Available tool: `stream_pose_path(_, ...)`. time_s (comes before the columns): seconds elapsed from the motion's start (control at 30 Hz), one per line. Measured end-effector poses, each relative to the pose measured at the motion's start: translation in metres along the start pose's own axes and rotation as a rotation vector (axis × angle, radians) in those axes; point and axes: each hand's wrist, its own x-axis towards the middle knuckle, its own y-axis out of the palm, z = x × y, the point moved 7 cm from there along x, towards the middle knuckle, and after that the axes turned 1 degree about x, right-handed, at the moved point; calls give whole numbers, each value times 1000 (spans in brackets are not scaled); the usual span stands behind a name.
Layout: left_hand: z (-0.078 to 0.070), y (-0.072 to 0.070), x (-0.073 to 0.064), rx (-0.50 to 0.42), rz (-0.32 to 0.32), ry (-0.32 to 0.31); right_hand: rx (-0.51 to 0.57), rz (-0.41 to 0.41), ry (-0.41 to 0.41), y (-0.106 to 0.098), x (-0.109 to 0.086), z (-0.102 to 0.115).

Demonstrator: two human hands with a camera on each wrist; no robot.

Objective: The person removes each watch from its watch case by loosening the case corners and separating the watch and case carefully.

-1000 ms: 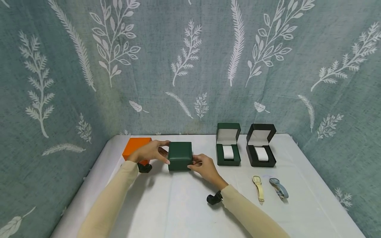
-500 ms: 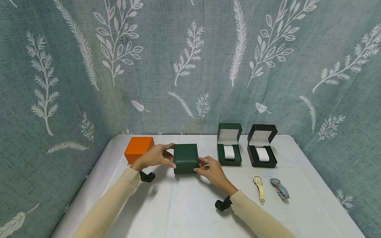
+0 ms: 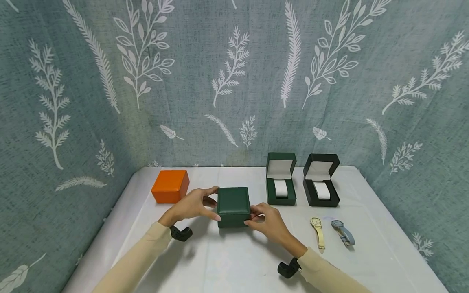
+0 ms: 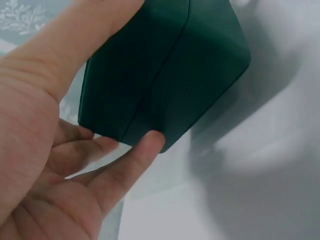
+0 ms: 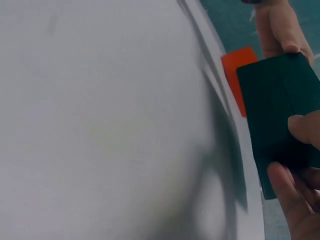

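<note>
Both hands hold a closed dark green box (image 3: 233, 203) between them, above the middle of the white table. My left hand (image 3: 192, 206) grips its left side, with the thumb at the front and the fingers toward the back. On the right side, my right hand (image 3: 270, 223) pinches the box low down by the front corner. The left wrist view shows the box (image 4: 165, 70) close up, a lid seam running across it. In the right wrist view the green box (image 5: 272, 100) is seen apart from the table, over its shadow.
A closed orange box (image 3: 170, 186) sits at the back left. Two opened watch boxes, one green (image 3: 271, 191) and one black (image 3: 311, 193), stand at the back right with white cushions. In front of them lie a gold watch (image 3: 318, 234) and a blue watch (image 3: 343, 232).
Both hands have carried the green box to the right and nearer to me, away from the orange box. The opened boxes and watches have stayed in place.
</note>
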Motion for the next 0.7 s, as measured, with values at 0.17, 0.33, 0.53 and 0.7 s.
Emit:
stream_pose_path(0.17,-3,13,-6,-20,-1,22,-29,-23,-14,-6,-14,7)
stream_pose_path(0.33,-5,27,-11,-46,6,23,-59,-15,-24,-10,-27,11)
stream_pose_path(0.53,-8,39,-18,-55,5,27,-74,-15,-24,-12,-40,13)
stream_pose_path(0.7,-14,47,-22,-55,17,47,-83,-21,-36,-14,-49,16)
